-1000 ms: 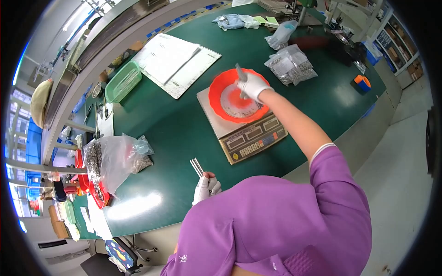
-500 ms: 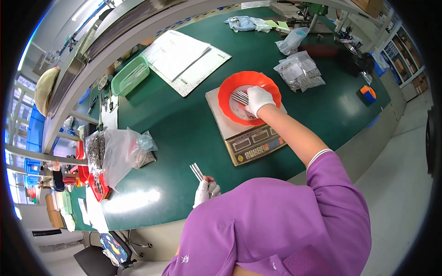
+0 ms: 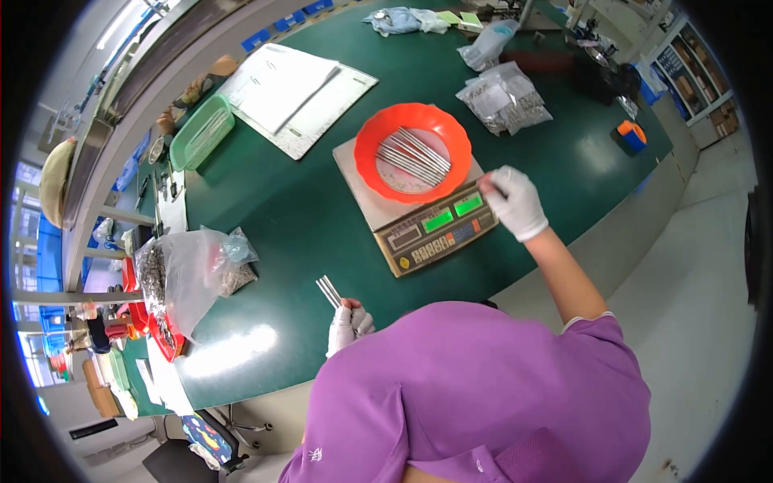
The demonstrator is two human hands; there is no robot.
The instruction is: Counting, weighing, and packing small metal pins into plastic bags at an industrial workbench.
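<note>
So we're looking down at a big green desk (image 3: 278,217) and our left hand (image 3: 350,320), in a white glove with some fingertips bare, has its grip closed around a few thin metal rods (image 3: 326,290) that poke up past the fingers, near the desk's front edge. Our right hand (image 3: 515,203), gloved too, is just beside the right end of the scale (image 3: 443,241) with the fingers curled, and honestly we can't tell how far open that grip is or if there's anything in it. More metal rods lie slanted in the orange-red wavy bowl (image 3: 366,153) sitting on the scale, and two of its displays are lit green. Past the bowl on the right we've got a clear bag of small parts (image 3: 506,97), and over on the left there's a pile of papers (image 3: 278,84) beside a green basket (image 3: 180,155)
</note>
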